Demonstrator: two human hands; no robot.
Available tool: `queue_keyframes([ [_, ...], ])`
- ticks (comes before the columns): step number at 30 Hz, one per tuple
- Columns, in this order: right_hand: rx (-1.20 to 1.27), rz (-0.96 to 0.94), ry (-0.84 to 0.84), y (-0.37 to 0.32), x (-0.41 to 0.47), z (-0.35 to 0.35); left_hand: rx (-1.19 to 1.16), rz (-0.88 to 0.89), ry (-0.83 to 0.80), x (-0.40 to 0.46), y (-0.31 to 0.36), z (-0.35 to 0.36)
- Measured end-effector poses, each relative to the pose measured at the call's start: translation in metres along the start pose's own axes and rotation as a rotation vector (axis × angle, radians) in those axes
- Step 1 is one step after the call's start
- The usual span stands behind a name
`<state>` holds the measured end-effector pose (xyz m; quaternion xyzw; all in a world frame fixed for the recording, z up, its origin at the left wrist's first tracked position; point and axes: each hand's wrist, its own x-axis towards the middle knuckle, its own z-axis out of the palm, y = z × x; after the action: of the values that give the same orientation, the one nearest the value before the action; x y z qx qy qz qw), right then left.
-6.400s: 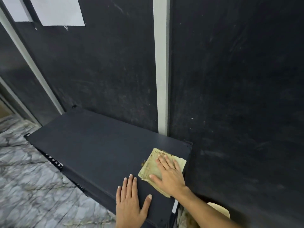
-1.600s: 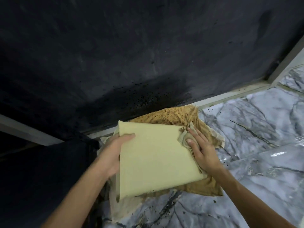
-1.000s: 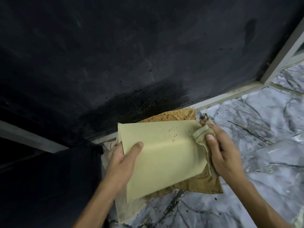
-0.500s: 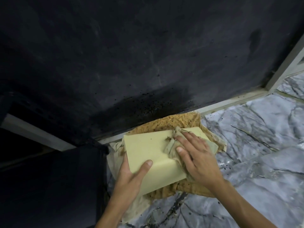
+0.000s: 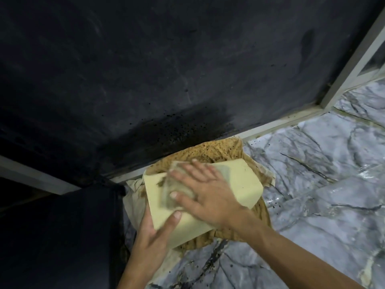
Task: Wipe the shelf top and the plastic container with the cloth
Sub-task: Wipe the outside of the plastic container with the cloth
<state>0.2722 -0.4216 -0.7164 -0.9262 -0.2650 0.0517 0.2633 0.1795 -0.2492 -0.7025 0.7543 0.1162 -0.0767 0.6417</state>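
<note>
right hand lies flat, fingers spread, pressing the cloth onto the pale plastic container. left hand grips its near-left corner, beside the dark wall, above marble floor.

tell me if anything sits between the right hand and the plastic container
Only the cloth, pressed flat under the right hand against the top face of the plastic container; that is the wiping tool, not a block. The left hand grips the container's near-left edge, clear of the cloth.
</note>
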Motion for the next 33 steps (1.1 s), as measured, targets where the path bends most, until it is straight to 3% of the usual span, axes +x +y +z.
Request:
queue_keyframes([
  [5,-0.055,0.387,0.093,0.072,-0.014,-0.004,-0.023,-0.033,0.060,-0.004,-0.010,-0.001],
  [8,-0.047,0.570,0.085,0.068,-0.009,-0.002,0.008,-0.012,0.054,-0.005,-0.006,0.003],
  [10,-0.035,0.495,0.037,0.039,-0.002,0.002,0.052,0.008,0.049,-0.005,-0.003,0.005],
  [14,0.075,0.131,-0.045,-0.035,0.021,0.005,0.103,0.079,-0.003,-0.004,0.006,0.009],
  [17,0.077,-0.001,-0.057,-0.036,0.020,-0.002,0.072,0.081,0.007,-0.004,0.008,0.008],
  [26,-0.009,0.380,0.075,0.086,-0.018,-0.012,-0.030,-0.041,0.059,-0.009,0.003,0.010],
  [33,0.183,0.394,0.239,0.113,-0.014,-0.010,-0.114,-0.219,0.051,-0.009,0.006,0.003],
])
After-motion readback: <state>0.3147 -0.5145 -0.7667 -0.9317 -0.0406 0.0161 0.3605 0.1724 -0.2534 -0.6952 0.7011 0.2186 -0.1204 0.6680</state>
